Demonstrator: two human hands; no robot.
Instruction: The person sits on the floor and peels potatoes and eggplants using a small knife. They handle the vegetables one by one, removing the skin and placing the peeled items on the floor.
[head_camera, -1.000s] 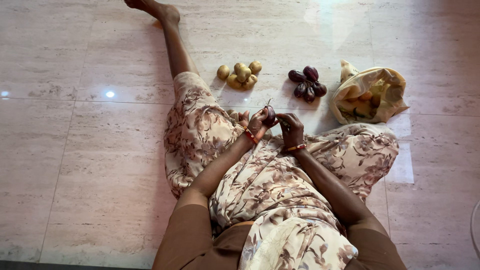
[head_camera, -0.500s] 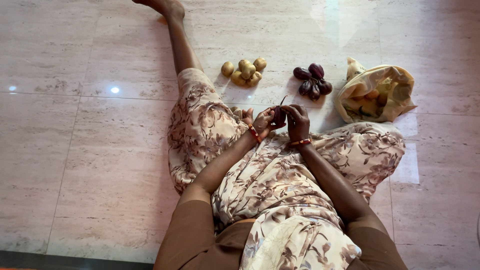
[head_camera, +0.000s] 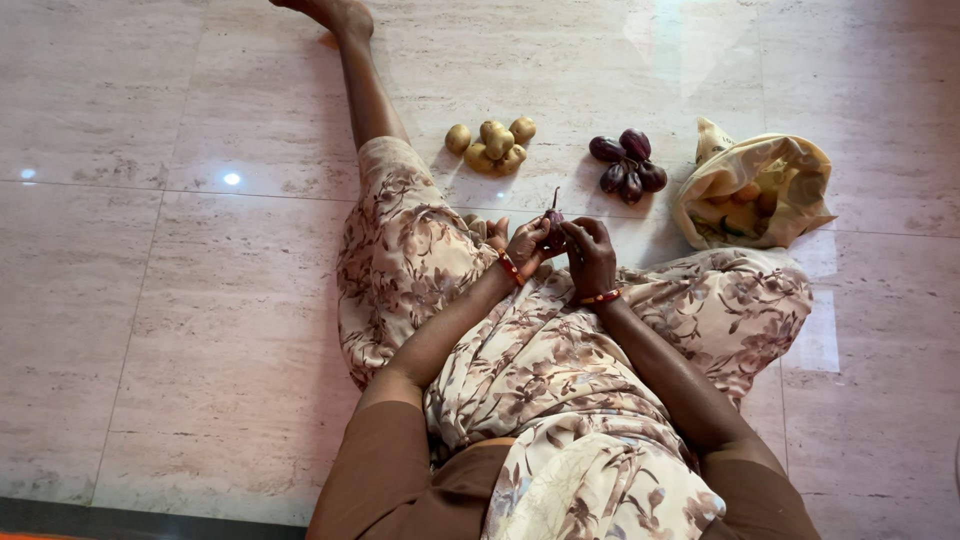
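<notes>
Seated on the marble floor (head_camera: 150, 300), the person holds a small purple brinjal (head_camera: 553, 230) between both hands above the lap, stem pointing up and away, its long axis roughly upright. The left hand (head_camera: 525, 245) and right hand (head_camera: 590, 255) close their fingers around it from either side, equally near. Beyond the brinjal lie a brinjal pile (head_camera: 628, 165), potatoes (head_camera: 492, 143) and a yellow bag (head_camera: 755, 190).
</notes>
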